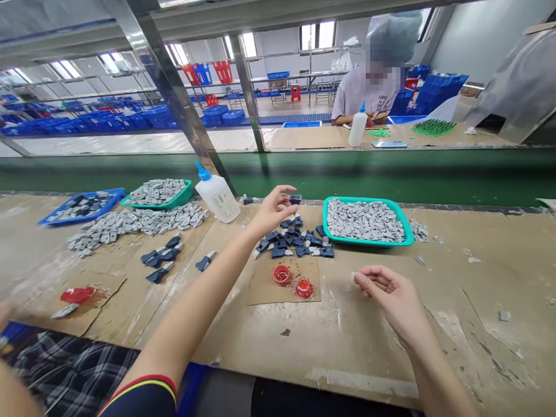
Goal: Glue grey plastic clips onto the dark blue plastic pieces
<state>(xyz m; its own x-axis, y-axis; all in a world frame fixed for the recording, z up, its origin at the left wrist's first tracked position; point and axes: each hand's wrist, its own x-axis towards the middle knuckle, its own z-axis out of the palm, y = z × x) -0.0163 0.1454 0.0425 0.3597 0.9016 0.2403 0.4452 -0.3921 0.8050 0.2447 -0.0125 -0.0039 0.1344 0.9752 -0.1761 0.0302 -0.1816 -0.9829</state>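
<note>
My left hand point(273, 208) is raised over a pile of dark blue plastic parts point(295, 240) and pinches one dark blue part point(296, 198) between thumb and fingertips. My right hand point(388, 292) rests low on the worktable, fingers curled, pinching a small grey piece point(353, 276) at its fingertips. A teal tray point(406, 234) filled with small grey pieces stands just beyond my right hand. Two red caps point(293, 281) lie on a cardboard square point(264, 289) between my hands.
A white glue bottle with a blue tip point(217, 197) leans left of the pile. Further left lie loose grey pieces point(134, 223), another teal tray point(185, 194), a blue tray point(110, 194) and scattered blue parts point(163, 258). A green conveyor point(391, 171) runs behind; a person works opposite.
</note>
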